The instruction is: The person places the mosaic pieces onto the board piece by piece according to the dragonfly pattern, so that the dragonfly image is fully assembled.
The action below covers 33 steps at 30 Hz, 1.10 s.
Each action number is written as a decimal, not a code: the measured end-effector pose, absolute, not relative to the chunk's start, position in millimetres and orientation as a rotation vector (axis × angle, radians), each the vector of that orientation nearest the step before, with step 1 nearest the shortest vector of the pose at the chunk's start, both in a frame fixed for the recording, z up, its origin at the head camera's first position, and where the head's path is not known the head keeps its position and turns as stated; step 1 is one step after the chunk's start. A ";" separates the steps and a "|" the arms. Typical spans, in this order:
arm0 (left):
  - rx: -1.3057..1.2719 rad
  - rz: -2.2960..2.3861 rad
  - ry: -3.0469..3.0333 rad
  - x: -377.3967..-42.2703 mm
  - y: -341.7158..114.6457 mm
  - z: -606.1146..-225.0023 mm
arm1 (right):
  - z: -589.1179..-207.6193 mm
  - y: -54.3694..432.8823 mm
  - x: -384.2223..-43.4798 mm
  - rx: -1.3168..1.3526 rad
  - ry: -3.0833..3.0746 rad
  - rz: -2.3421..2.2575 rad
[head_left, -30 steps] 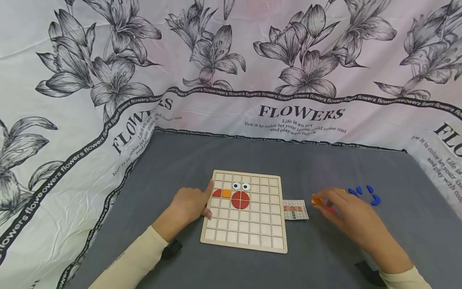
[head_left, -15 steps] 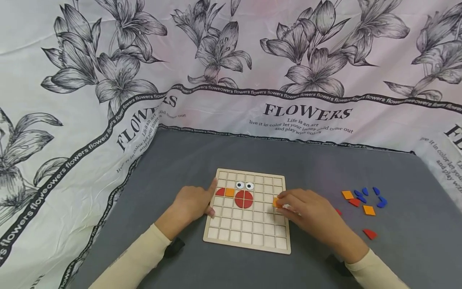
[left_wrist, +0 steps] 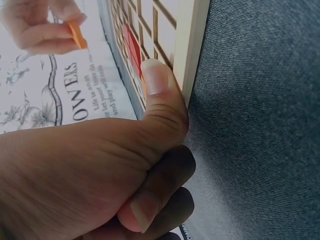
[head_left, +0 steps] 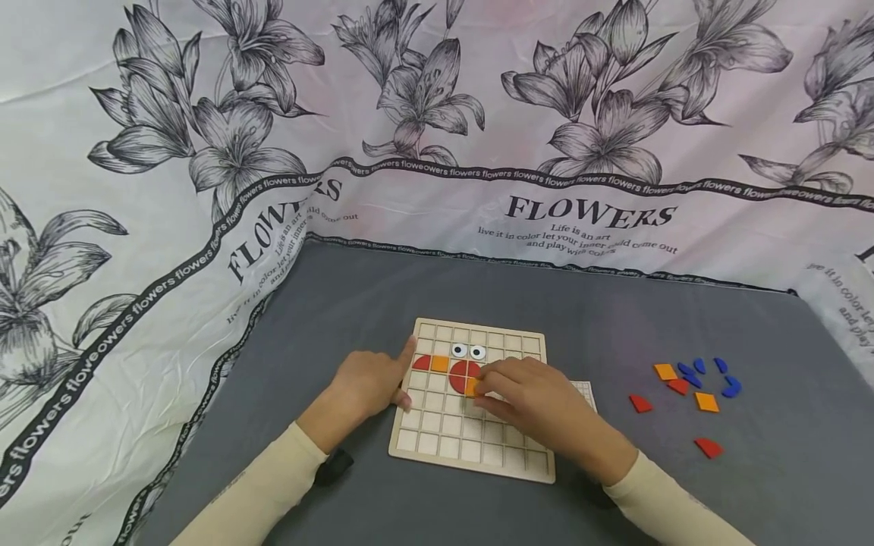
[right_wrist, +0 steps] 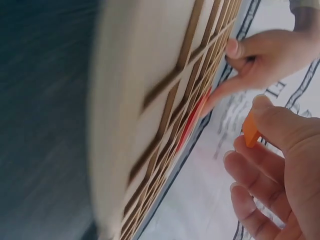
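A wooden grid board (head_left: 444, 444) lies on the grey table. My left hand (head_left: 362, 383) rests at its left edge, index finger and thumb spread along the rim; in the left wrist view the thumb (left_wrist: 160, 90) touches the board's face. My right hand (head_left: 536, 398) pinches an orange square tile (head_left: 470, 387) over the board, beside the red disc (head_left: 460, 373) made of quarter pieces. The right wrist view shows that orange tile (right_wrist: 251, 130) between thumb and fingers, apart from the board. Two eye pieces (head_left: 468, 352), an orange square (head_left: 440, 364) and a red quarter piece (head_left: 422, 363) sit in cells.
A printed pattern card (head_left: 583, 392) lies right of the board, partly hidden by my right hand. Farther right are loose blue curved pieces (head_left: 731, 387), orange squares (head_left: 707, 402) and red quarter pieces (head_left: 708, 448). A flower-printed cloth (head_left: 437, 205) stands behind the table.
My right hand has carried the orange square leftward from the loose pieces to above the board's middle. The left hand stays at the board's edge. The view has shifted slightly.
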<state>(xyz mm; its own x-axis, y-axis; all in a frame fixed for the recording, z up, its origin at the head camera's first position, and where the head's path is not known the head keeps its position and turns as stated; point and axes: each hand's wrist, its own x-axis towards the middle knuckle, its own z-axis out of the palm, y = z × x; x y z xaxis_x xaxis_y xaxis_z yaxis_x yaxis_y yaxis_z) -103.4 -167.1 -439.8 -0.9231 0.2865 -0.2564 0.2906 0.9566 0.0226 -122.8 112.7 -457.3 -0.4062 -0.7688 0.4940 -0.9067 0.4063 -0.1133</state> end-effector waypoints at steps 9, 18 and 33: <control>0.416 -0.045 2.855 -104.0 -167.9 -439.6 | -458.6 77.2 -128.3 1.428 -2.389 0.505; 0.424 -0.023 2.865 -104.7 -167.7 -443.9 | -460.1 55.6 -133.7 1.412 -2.487 0.395; 0.435 -0.028 2.861 -104.9 -171.1 -446.8 | -459.7 39.8 -136.3 1.451 -2.472 0.153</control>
